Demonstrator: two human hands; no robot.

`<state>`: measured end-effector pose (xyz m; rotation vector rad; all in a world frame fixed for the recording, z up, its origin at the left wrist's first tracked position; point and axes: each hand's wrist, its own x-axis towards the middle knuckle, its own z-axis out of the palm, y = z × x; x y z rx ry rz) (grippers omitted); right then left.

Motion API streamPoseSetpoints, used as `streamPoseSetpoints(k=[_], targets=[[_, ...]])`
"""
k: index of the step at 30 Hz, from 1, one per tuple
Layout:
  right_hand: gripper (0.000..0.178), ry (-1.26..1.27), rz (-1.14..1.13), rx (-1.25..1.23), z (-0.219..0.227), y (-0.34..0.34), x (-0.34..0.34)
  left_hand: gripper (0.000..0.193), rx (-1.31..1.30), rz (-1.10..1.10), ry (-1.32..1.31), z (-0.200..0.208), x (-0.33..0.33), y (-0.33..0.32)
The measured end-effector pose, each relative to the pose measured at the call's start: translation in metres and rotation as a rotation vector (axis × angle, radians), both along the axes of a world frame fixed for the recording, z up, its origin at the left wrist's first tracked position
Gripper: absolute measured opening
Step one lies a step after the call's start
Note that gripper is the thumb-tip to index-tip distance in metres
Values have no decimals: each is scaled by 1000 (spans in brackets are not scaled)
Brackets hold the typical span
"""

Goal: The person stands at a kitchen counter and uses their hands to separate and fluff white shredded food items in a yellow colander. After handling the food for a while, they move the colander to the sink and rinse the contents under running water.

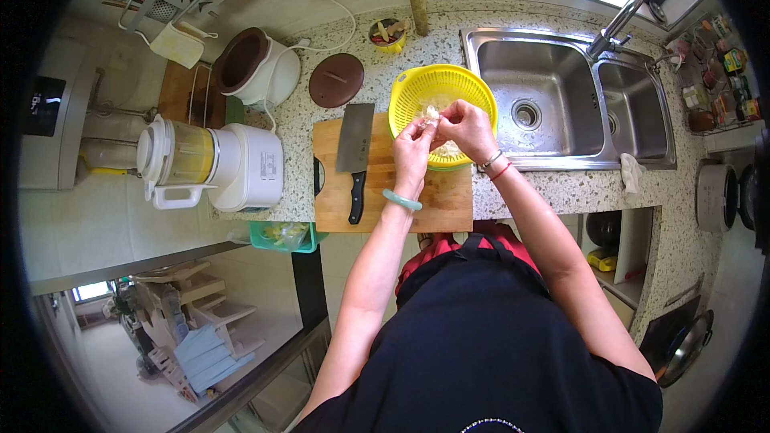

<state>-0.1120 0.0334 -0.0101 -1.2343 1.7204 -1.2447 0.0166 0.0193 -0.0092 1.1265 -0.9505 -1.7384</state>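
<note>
Both hands meet over a yellow colander (443,72), fingertips pinched on a small whitish, ragged piece of food (431,114) whose kind I cannot make out. My left hand (412,149), with a pale green bangle at the wrist, grips it from the left. My right hand (472,133) presses thumb and fingers on it from the right. More pale bits (449,148) lie in the colander, partly hidden by my hands. The colander rests at the far right part of a wooden cutting board (401,212). A cleaver (355,140) with a black handle lies on the board, left of my left hand.
Right of the colander is a steel double sink (533,72) with a faucet (622,24). A brown lid (336,80), a white pot (273,68) and a white blender (249,167) stand to the left. Behind sits a small yellow cup (389,36) of scraps.
</note>
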Motion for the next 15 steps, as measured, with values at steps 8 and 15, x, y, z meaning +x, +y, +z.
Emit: streamPoseSetpoints(k=[8, 15], targets=[[17, -324, -11, 47, -22, -6, -3, 18, 40, -21, 36, -5, 2, -3], [12, -513, -38, 90, -27, -6, -10, 16, 34, -33, 10, -11, 9, -5]])
